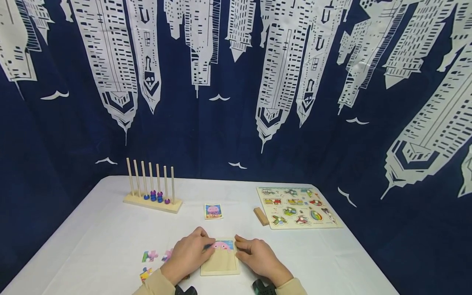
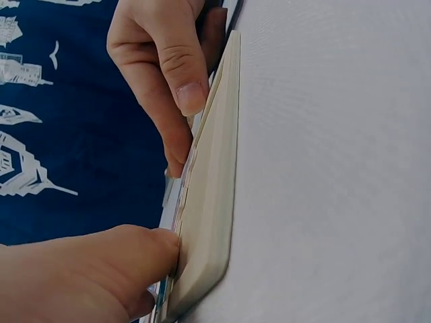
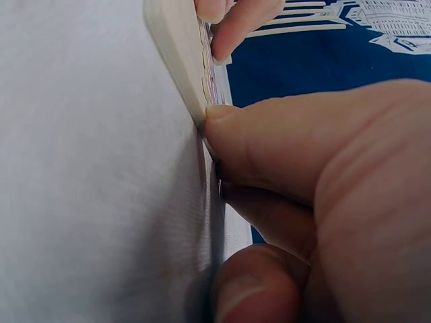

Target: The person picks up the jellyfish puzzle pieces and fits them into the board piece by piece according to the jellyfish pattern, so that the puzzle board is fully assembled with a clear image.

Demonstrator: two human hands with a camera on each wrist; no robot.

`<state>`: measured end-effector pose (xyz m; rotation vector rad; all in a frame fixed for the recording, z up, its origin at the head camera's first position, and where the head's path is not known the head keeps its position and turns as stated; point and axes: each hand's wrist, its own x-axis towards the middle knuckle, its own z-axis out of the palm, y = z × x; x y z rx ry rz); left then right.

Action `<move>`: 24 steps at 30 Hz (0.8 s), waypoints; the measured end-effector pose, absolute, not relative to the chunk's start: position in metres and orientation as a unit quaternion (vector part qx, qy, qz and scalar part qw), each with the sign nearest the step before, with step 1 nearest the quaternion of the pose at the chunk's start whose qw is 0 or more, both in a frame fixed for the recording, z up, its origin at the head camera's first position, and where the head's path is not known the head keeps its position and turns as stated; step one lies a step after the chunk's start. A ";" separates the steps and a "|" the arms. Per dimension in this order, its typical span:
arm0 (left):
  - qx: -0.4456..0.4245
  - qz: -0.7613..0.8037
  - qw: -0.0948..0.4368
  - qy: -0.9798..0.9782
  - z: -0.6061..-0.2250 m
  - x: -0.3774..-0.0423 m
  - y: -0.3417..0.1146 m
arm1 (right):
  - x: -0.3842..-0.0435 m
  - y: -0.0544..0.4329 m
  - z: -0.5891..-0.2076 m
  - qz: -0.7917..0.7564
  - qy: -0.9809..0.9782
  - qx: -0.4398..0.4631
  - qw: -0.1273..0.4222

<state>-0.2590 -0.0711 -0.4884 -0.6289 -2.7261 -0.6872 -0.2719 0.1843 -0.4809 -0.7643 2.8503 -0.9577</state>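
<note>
A shallow wooden puzzle tray [image 1: 220,266] lies in front of me, its lower part bare wood. Along its far edge, pink-and-blue puzzle pieces [image 1: 223,245] show two eyes of a cartoon figure. My left hand [image 1: 189,252] is at the tray's far left corner, thumb and forefinger pinching a bluish piece mostly hidden by the fingers. At the far right corner, my right hand [image 1: 259,257] holds the tray's edge between thumb and forefinger. The left wrist view shows the tray's side [image 2: 212,182] low along the white tabletop, with both hands at its far side.
Loose puzzle pieces [image 1: 149,256] lie left of my left hand, some partly covered by it. Beyond the tray is a small picture card [image 1: 213,211]. A peg rack with beads [image 1: 153,203] stands back left; a wooden block [image 1: 261,216] and a picture board [image 1: 298,209] lie back right.
</note>
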 end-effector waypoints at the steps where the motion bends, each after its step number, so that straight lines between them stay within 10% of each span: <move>1: -0.215 -0.236 0.130 -0.939 -0.488 -0.259 -0.071 | -0.272 0.184 -0.481 -0.308 0.919 -0.247 0.019; 15: 0.012 -0.299 0.192 -0.935 -0.441 -0.246 -0.122 | -0.272 0.184 -0.479 -0.311 0.918 -0.244 0.025; 24: 0.025 -0.307 0.130 -0.942 -0.451 -0.228 -0.134 | -0.271 0.182 -0.480 -0.315 0.918 -0.241 0.027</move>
